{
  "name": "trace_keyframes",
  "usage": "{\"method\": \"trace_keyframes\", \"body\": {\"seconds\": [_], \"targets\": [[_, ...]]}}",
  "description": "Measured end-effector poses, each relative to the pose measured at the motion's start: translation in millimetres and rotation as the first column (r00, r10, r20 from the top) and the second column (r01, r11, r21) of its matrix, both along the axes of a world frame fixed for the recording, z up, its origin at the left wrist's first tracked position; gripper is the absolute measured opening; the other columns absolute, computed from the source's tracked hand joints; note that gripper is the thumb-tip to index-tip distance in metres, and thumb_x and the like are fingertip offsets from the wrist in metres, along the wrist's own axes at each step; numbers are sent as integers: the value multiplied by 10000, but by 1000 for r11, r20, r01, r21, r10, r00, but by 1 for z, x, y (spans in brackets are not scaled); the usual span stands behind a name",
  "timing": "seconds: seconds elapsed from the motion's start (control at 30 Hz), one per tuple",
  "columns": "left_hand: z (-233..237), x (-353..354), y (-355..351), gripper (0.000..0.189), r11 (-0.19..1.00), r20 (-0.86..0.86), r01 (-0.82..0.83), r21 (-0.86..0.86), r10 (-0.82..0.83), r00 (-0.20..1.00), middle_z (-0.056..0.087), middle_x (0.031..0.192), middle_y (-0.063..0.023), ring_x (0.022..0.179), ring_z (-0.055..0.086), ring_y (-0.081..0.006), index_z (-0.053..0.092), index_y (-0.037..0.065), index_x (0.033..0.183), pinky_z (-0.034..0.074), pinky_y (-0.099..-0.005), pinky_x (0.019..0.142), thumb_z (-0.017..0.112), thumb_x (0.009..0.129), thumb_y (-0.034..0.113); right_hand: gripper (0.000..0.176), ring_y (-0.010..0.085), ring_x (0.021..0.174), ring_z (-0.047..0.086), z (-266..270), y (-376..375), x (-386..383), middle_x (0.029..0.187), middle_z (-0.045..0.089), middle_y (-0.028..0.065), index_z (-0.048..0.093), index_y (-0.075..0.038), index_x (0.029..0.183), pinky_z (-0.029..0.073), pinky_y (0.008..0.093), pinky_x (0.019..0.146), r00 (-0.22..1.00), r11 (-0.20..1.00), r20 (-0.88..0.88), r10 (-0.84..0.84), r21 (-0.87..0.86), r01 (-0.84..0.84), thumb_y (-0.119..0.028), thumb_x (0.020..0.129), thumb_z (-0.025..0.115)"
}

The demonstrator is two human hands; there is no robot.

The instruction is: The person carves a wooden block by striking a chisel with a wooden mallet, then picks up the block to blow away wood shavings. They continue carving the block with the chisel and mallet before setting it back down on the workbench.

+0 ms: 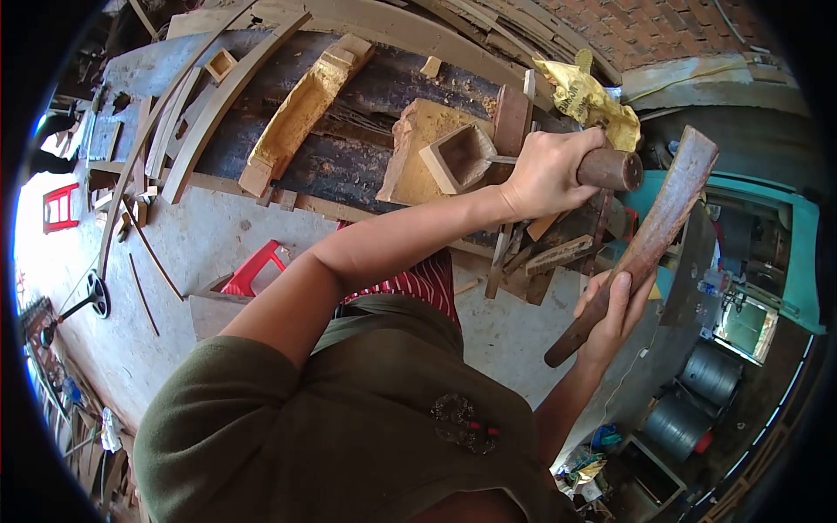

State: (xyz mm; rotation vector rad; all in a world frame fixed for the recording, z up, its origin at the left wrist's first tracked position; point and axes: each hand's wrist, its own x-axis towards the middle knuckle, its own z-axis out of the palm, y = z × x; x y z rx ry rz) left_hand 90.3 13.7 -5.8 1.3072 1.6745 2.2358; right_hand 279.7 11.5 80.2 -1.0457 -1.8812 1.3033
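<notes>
My left hand (556, 167) is wrapped round the thick brown wooden handle of a chisel (614, 170). Its thin metal shaft runs left into the hollow of a small square wooden box (455, 159), though the tip is hard to make out. The box lies tilted with its opening toward the chisel, on a rough-edged light wood block (414, 131). In my right hand (614, 312) is a long, flattish wooden club (667, 205), gripped near its lower end. The club's wide upper end is raised to the right of the chisel handle, apart from it.
The dark workbench (349, 170) carries a hollowed yellowish timber (301, 113), curved wooden strips (228, 105) and a second small box (221, 64). A yellow sack (586, 96) lies at the far side. Wood offcuts (558, 253) and a red plastic stool (255, 268) are near my body.
</notes>
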Motion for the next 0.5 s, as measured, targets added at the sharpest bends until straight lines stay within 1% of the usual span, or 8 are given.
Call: {"method": "trace_keyframes", "body": {"seconds": [0.07,0.17,0.23,0.3,0.33,0.37,0.43,0.5], "targets": [[-5,1,0,336,999,-20,15,-40,-16,1000,655,812,-165,782,669,-365,598,64,986,528,-385,652,766,698,103,668,117,596,476,-1,-2,4,819,486,66,253,-33,1505,407,260,432,1000,1000,2,-11,-26,11,-322,972,533],[-12,0,2,340,998,-36,-26,-61,24,999,653,813,-166,791,668,-364,596,70,989,526,-397,653,764,697,118,664,118,599,476,1,-2,5,808,488,68,252,-39,1504,407,259,432,999,999,21,-30,-40,31,-325,973,530],[-18,0,-1,328,997,-26,-33,-70,31,999,652,816,-165,793,664,-369,591,72,979,523,-404,651,759,702,122,651,118,593,480,2,-2,6,793,489,66,260,-42,1495,402,255,432,1000,1000,4,-27,-5,28,-322,973,530],[-24,-1,-6,324,990,-13,-43,-134,42,999,654,816,-164,795,665,-369,589,75,970,522,-406,652,761,700,123,653,119,575,480,12,-3,4,776,489,69,259,-37,1491,397,252,431,1000,999,-15,-17,34,18,-335,973,523],[-27,-2,-8,322,988,-5,-33,-150,33,999,654,816,-168,790,664,-374,588,82,966,522,-410,650,764,701,127,656,120,557,480,18,-3,1,760,490,72,257,-32,1487,393,250,430,999,997,-35,-6,73,8,-349,974,515],[-28,-2,-8,322,988,-4,-35,-152,35,999,654,816,-168,790,664,-374,588,82,966,522,-410,650,764,701,127,656,120,557,480,22,-2,-1,760,490,72,257,-32,1487,393,250,430,999,997,-34,-4,71,6,-349,974,515],[-27,0,-9,308,993,-28,-43,-111,40,999,649,798,-167,771,667,-370,588,76,950,519,-400,635,771,707,127,581,112,520,448,29,-1,-5,716,466,77,255,-54,1493,392,235,423,996,990,-63,66,131,-57,-362,1023,405],[-22,2,-10,303,996,-26,-35,-81,33,999,646,788,-161,753,669,-361,589,71,941,518,-387,623,777,708,122,601,111,514,440,28,2,-9,723,469,82,235,-38,1495,392,230,425,995,985,-62,84,157,-73,-371,1022,396]]}}
